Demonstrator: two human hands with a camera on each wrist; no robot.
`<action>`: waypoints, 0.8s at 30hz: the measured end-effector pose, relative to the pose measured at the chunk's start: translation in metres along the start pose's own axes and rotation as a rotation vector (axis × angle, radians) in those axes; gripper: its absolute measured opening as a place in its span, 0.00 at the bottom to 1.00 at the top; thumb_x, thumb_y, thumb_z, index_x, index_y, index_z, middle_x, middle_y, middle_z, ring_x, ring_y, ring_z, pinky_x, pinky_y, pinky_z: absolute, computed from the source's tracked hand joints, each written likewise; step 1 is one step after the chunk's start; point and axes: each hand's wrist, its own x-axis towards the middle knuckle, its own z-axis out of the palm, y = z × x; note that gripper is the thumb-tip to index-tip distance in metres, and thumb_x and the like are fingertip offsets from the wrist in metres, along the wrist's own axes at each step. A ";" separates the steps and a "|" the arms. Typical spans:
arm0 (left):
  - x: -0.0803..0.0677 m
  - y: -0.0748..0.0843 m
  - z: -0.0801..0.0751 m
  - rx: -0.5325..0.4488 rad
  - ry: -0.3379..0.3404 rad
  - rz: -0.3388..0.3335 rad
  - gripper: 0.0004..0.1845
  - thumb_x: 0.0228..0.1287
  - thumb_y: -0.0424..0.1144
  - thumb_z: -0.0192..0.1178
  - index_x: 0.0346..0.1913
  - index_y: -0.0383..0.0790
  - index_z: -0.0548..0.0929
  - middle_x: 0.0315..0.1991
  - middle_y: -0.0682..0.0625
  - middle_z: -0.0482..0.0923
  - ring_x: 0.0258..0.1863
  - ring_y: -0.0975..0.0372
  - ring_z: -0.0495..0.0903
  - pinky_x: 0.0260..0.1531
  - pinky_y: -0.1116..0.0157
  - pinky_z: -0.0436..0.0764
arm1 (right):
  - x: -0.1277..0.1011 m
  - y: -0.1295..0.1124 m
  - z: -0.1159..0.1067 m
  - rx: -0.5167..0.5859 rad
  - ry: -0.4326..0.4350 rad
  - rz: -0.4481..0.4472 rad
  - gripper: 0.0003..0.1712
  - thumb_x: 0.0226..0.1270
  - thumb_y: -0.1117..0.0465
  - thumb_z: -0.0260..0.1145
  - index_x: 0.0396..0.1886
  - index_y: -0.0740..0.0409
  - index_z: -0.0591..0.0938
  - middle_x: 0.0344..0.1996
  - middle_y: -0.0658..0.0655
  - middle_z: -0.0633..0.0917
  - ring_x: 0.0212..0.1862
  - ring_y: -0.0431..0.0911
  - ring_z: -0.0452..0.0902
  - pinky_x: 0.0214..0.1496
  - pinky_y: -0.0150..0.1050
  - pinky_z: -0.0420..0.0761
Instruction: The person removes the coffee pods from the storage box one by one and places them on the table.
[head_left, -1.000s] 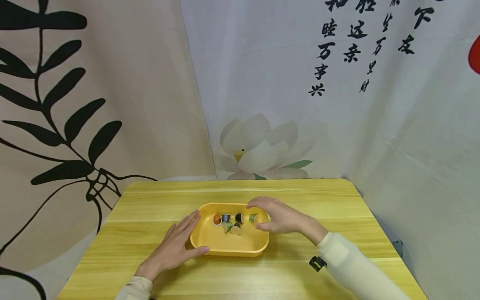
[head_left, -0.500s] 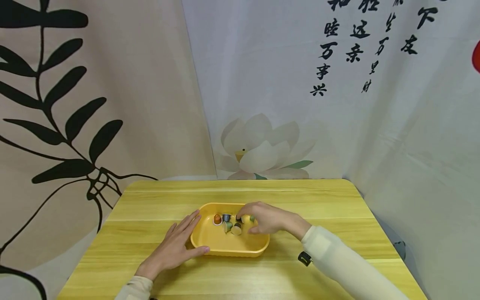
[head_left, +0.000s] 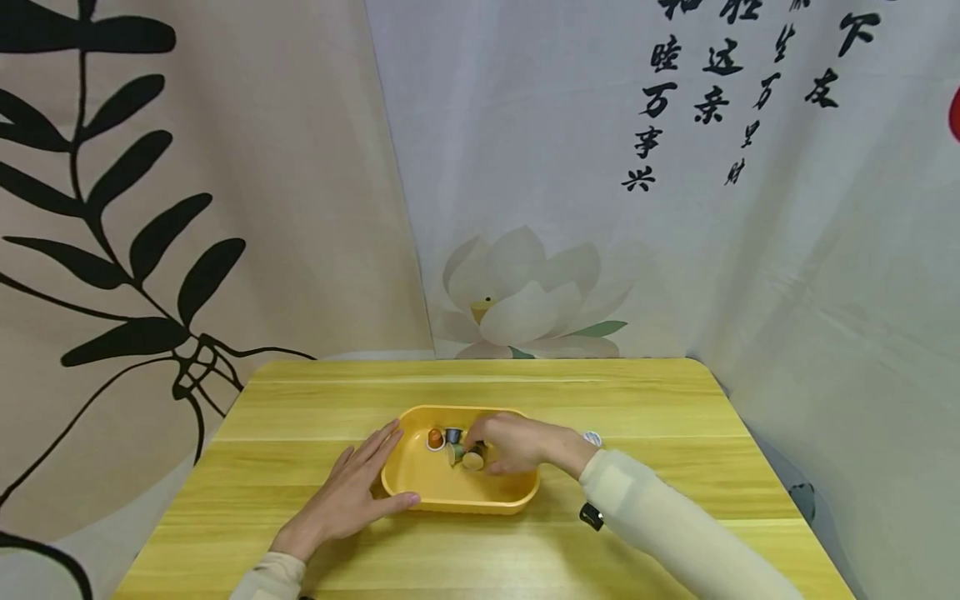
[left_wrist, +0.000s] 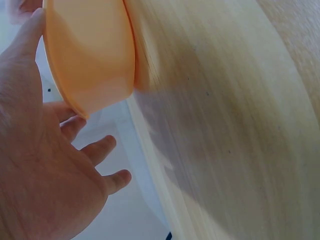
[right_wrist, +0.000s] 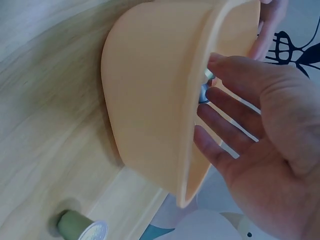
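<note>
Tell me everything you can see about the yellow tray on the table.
The yellow tray is a shallow, rounded-corner rectangle that looks like smooth plastic, sitting flat and upright near the middle of the wooden table. Small coffee capsules lie inside toward its far side. The left hand rests flat against its left end, thumb along the near rim, while the right hand reaches inside among the capsules.

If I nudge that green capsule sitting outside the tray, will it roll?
Probably. The green capsule lies on its side on the table, and its tapered round body would likely roll in a curve. It looks small and light, so a slight push may send it far.
</note>
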 end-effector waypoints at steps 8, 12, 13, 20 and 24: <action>0.000 0.000 0.000 0.006 0.005 0.005 0.61 0.71 0.74 0.69 0.93 0.42 0.57 0.95 0.49 0.49 0.91 0.38 0.59 0.83 0.18 0.50 | 0.010 -0.001 0.009 -0.047 -0.013 -0.021 0.25 0.75 0.63 0.80 0.69 0.50 0.90 0.69 0.48 0.90 0.74 0.44 0.84 0.81 0.40 0.82; 0.000 0.000 0.000 0.000 0.005 0.003 0.61 0.71 0.74 0.70 0.93 0.42 0.57 0.95 0.50 0.49 0.91 0.37 0.58 0.83 0.18 0.50 | 0.013 -0.001 0.012 -0.041 -0.022 -0.010 0.26 0.75 0.64 0.80 0.70 0.49 0.89 0.69 0.47 0.90 0.74 0.43 0.83 0.81 0.40 0.82; 0.000 0.000 0.000 0.000 0.004 0.003 0.61 0.71 0.74 0.70 0.93 0.42 0.57 0.95 0.50 0.49 0.92 0.37 0.57 0.83 0.18 0.50 | 0.013 -0.001 0.013 -0.041 -0.025 -0.006 0.26 0.75 0.64 0.79 0.70 0.49 0.89 0.69 0.47 0.89 0.74 0.44 0.83 0.81 0.40 0.82; 0.000 -0.001 0.000 -0.013 0.001 0.003 0.61 0.71 0.73 0.70 0.93 0.42 0.57 0.96 0.49 0.49 0.91 0.35 0.56 0.83 0.18 0.49 | 0.014 -0.001 0.016 -0.056 -0.033 0.006 0.27 0.74 0.66 0.79 0.71 0.52 0.88 0.71 0.49 0.88 0.76 0.46 0.82 0.82 0.40 0.81; 0.000 -0.001 -0.001 -0.013 0.004 0.005 0.61 0.71 0.73 0.70 0.93 0.42 0.57 0.95 0.49 0.49 0.91 0.34 0.56 0.83 0.18 0.49 | 0.013 0.000 0.019 -0.072 -0.033 0.001 0.26 0.75 0.67 0.78 0.70 0.51 0.89 0.69 0.48 0.90 0.74 0.44 0.83 0.80 0.39 0.83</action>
